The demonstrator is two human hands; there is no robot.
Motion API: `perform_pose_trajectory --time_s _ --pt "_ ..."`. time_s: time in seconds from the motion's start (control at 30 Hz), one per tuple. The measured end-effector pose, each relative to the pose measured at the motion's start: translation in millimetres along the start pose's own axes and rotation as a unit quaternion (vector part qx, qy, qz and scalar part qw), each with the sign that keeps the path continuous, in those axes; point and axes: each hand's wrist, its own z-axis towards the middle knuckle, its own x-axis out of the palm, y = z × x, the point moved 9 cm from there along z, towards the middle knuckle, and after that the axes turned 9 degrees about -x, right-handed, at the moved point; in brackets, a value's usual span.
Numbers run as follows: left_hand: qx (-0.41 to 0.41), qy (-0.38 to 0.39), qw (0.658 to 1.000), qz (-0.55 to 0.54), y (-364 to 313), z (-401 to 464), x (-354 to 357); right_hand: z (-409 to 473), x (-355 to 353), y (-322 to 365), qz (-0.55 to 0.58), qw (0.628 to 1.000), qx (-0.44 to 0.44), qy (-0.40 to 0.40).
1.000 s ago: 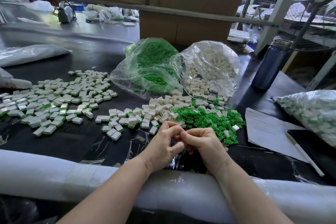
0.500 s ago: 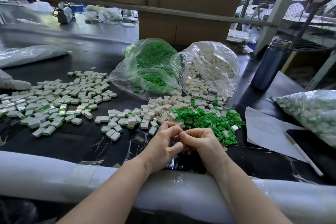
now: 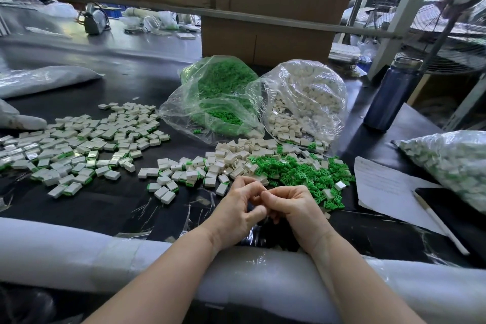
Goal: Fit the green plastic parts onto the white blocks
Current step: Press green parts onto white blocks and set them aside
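My left hand [image 3: 238, 208] and my right hand [image 3: 294, 206] meet at the near table edge, fingers curled and fingertips pinched together at one spot. My fingers hide the small piece between them. Just beyond them lies a loose heap of green plastic parts [image 3: 302, 173]. A heap of bare white blocks [image 3: 236, 158] sits to its left. Further left, several white blocks with green parts fitted [image 3: 79, 147] are spread out.
Two open clear bags stand behind the heaps, one of green parts [image 3: 218, 97] and one of white blocks [image 3: 305, 102]. A dark bottle [image 3: 391, 95], a paper sheet [image 3: 386, 187] with a pen [image 3: 439, 221] and another filled bag [image 3: 452, 163] are at the right. White foam padding [image 3: 79, 250] lines the near edge.
Both hands stay together at the same spot. Only the fingers have shifted slightly.
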Motion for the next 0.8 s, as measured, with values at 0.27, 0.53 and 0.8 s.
perform_pose_trajectory --time_s 0.27,0.53,0.8 --pt "-0.001 0.002 1.0 -0.013 -1.6 -1.0 -0.8 0.6 1.0 0.7 -0.003 1.0 -0.009 0.01" --pt "0.001 -0.001 1.0 0.008 -0.7 -0.7 -0.7 0.4 0.4 0.4 0.003 1.0 -0.011 0.003" --pt "-0.003 -0.01 1.0 0.011 0.8 0.2 -2.4 1.6 0.2 1.4 0.005 1.0 -0.022 -0.001"
